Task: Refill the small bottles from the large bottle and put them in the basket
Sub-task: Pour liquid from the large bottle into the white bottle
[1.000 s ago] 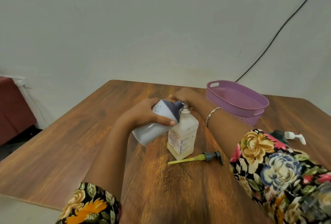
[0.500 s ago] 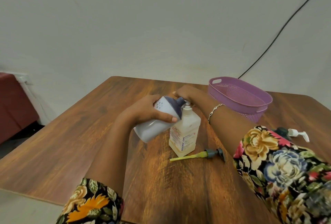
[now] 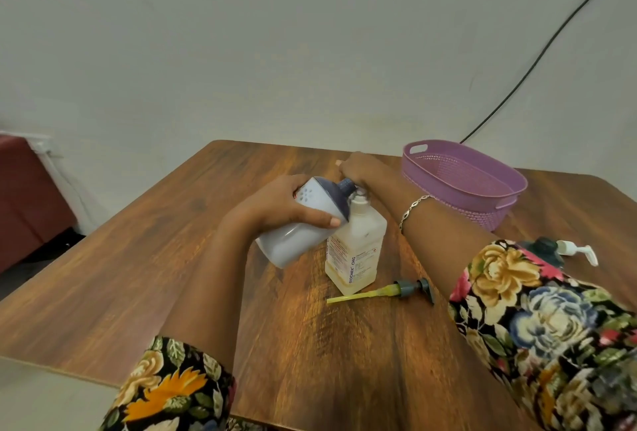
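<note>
Mid-worktop: large bottle (image 3: 303, 220) tilted, neck over small bottle (image 3: 355, 251) mouth, touching.
Left hand (image 3: 275, 206): wrapped round large bottle.
Right hand (image 3: 358, 168): at the necks, grip unclear.
Basket (image 3: 462, 182): far right.

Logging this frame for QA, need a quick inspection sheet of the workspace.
Surface: wooden table, no spill visible.
Job's things: large white bottle tilted, neck at the mouth of the small bottle, which stands upright; purple basket empty.
Clutter: pump head with yellow tube lying beside the small bottle; another pump bottle mostly hidden behind the right sleeve.
Grippers: left hand holds the large bottle; right hand at the necks, grip hidden.
Cables: black cable on the wall.
Surroundings: pale wall; red furniture at left.
</note>
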A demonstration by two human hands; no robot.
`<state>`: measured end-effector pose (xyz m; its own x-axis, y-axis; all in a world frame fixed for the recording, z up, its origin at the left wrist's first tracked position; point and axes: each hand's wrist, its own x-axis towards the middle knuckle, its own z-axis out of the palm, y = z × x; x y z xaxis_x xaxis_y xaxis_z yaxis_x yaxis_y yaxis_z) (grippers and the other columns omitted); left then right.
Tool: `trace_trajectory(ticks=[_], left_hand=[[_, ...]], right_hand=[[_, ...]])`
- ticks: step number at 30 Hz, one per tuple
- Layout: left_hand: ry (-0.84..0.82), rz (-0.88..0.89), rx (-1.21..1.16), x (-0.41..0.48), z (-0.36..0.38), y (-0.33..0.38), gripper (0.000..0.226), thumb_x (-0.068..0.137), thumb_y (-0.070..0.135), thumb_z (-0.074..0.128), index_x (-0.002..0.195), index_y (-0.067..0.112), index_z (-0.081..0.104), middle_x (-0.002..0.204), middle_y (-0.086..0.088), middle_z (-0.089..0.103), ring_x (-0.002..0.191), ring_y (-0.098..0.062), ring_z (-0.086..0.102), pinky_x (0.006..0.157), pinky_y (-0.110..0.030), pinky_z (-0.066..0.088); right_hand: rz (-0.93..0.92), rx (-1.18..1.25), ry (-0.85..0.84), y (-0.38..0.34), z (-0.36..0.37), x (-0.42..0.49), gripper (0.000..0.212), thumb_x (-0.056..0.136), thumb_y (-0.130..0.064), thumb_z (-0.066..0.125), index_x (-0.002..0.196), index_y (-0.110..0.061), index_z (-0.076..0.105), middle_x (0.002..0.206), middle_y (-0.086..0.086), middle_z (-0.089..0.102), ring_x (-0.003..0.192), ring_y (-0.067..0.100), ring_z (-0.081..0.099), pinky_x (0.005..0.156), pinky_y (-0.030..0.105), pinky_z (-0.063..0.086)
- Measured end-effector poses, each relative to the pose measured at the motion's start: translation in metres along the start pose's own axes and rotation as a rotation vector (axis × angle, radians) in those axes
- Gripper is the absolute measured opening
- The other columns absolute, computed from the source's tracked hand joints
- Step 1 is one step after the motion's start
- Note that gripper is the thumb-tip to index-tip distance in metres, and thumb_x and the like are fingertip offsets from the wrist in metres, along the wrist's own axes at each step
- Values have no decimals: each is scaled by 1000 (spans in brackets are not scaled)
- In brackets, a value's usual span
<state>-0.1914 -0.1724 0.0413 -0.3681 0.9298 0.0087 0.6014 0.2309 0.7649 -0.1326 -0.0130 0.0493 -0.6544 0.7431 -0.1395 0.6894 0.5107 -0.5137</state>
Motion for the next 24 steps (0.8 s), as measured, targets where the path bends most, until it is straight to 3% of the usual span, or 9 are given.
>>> trace_trajectory(ticks=[4, 8, 10, 12, 14, 16, 20, 24], left_hand=[[-10, 11, 10, 0, -4, 3, 43, 70, 33, 76, 105, 26, 53, 93, 7, 61, 84, -14, 61, 68, -25, 52], [12, 23, 13, 2, -9, 8, 41, 69, 33, 77, 103, 27, 54, 93, 6, 61, 83, -13, 61, 63, -23, 49], [7, 14, 49, 2, -11, 9, 38, 69, 33, 77, 98, 29, 53, 91, 7, 60, 81, -10, 59, 62, -21, 48], [-14, 4, 49, 2, -8, 5, 37, 70, 33, 77, 97, 29, 53, 90, 8, 60, 81, -10, 59, 62, -21, 48], [-22, -2, 27, 2, -3, 1, 36, 70, 34, 76, 98, 29, 53, 91, 7, 61, 82, -11, 60, 63, -22, 50], [-16, -1, 7, 2, -2, 0, 37, 70, 33, 76, 99, 28, 54, 92, 6, 61, 82, -12, 61, 64, -23, 50], [-30, 5, 5, 1, -4, 2, 37, 70, 33, 76, 100, 28, 53, 93, 6, 61, 83, -12, 60, 65, -23, 50], [-17, 18, -8, 2, -9, 6, 49, 68, 37, 78, 109, 24, 55, 98, 1, 62, 87, -15, 61, 69, -27, 53]], right_hand=[[-39, 58, 16, -1, -3, 3, 42, 101, -29, 33, 67, -6, 46, 66, 9, 48, 55, 19, 46, 58, 30, 42], [-98, 98, 8, -9, -12, 3, 37, 98, -26, 39, 105, 1, 64, 95, 15, 61, 79, 25, 52, 70, 32, 42], [-87, 49, -8, -9, -9, 2, 40, 99, -29, 37, 101, 1, 63, 83, 12, 58, 72, 24, 53, 65, 31, 42], [-53, -25, 2, -4, -4, 5, 43, 100, -32, 35, 82, -1, 57, 67, 9, 53, 57, 21, 50, 54, 28, 39], [-30, -62, 9, 1, 0, 6, 42, 100, -30, 36, 73, -2, 51, 65, 8, 52, 55, 21, 49, 57, 29, 40], [-28, -63, -2, 1, 0, 6, 36, 99, -26, 37, 81, 0, 54, 71, 7, 52, 59, 23, 49, 60, 30, 40], [-33, -8, 31, 0, -3, 4, 43, 99, -29, 38, 65, -5, 47, 62, 9, 49, 53, 20, 46, 53, 28, 38], [-90, 81, 27, -8, -12, 3, 26, 93, -19, 49, 99, 1, 64, 90, 11, 58, 78, 24, 54, 68, 31, 42]])
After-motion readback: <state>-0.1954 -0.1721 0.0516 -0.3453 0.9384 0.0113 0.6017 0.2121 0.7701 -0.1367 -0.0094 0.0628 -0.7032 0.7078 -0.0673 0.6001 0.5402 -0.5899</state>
